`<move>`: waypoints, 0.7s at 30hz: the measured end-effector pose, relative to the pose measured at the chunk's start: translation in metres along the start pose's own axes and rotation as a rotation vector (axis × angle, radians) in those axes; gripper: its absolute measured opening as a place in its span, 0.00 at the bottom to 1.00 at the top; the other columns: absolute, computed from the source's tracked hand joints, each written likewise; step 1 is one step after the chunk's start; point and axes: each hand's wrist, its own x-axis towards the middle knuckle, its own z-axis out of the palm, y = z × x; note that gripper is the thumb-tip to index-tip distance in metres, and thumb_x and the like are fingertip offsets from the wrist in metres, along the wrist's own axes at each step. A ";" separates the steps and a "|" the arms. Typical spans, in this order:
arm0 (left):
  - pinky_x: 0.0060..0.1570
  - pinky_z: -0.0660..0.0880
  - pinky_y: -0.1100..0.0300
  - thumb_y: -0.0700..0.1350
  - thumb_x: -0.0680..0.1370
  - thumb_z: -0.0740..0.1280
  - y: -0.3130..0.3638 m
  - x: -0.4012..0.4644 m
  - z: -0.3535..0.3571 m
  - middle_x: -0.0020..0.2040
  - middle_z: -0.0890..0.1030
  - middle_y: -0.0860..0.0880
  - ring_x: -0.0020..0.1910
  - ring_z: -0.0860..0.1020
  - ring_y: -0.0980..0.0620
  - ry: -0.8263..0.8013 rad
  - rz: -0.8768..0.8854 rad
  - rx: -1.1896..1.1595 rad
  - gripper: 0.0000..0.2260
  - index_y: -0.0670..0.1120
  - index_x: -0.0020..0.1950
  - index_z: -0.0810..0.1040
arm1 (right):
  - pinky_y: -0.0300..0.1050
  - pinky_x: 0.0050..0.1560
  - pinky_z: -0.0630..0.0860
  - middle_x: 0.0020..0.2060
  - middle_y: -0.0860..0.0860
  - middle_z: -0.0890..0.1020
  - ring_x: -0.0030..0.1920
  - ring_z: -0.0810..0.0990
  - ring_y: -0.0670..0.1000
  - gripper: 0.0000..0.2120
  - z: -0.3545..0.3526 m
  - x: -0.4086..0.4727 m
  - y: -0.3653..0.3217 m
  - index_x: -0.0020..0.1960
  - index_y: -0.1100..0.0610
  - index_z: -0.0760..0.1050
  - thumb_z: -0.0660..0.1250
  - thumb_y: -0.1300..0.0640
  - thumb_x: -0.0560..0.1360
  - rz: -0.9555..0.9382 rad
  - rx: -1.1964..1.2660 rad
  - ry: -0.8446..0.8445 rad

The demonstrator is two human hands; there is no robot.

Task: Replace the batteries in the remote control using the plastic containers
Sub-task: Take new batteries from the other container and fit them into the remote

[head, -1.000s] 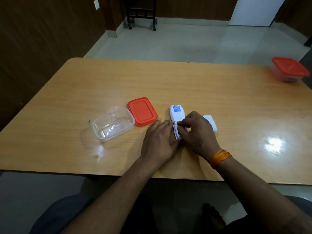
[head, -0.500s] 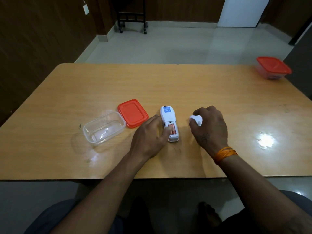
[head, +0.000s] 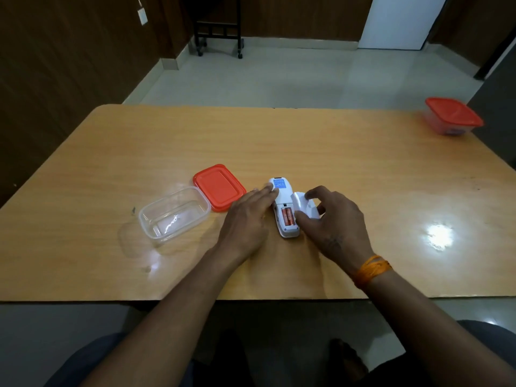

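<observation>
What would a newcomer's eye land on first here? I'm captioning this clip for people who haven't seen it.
The white remote lying face down at table centre, its compartment open on two red batteries, between the left hand and the right hand, which holds the cover. Next, the red lid beside an open clear box to the left, and a closed box at the far right corner.

remote (head: 280,201): 1 | batteries (head: 288,216): 2 | battery cover (head: 304,205): 1 | open tub (head: 174,213): 1 | loose lid (head: 219,187): 1 | lidded tub (head: 452,116): 1 | hands: 2
</observation>
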 end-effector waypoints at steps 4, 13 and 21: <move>0.76 0.67 0.48 0.37 0.72 0.57 -0.004 0.002 0.000 0.78 0.73 0.46 0.77 0.71 0.43 0.005 0.014 -0.068 0.32 0.47 0.77 0.75 | 0.43 0.36 0.64 0.39 0.50 0.77 0.37 0.77 0.52 0.16 0.009 -0.014 -0.021 0.55 0.50 0.81 0.75 0.43 0.72 -0.077 0.009 0.031; 0.76 0.68 0.46 0.38 0.71 0.54 -0.004 0.003 -0.001 0.77 0.74 0.47 0.77 0.72 0.44 -0.001 0.001 -0.088 0.34 0.48 0.77 0.75 | 0.46 0.34 0.63 0.41 0.50 0.71 0.34 0.76 0.58 0.17 0.027 -0.021 -0.023 0.54 0.55 0.78 0.75 0.45 0.72 -0.053 -0.080 -0.030; 0.75 0.69 0.46 0.36 0.71 0.54 -0.006 0.004 0.001 0.77 0.75 0.46 0.76 0.72 0.42 0.005 0.023 -0.076 0.34 0.47 0.76 0.75 | 0.49 0.37 0.75 0.43 0.52 0.72 0.35 0.77 0.60 0.15 0.034 -0.015 -0.024 0.54 0.56 0.80 0.72 0.46 0.75 -0.032 -0.073 -0.067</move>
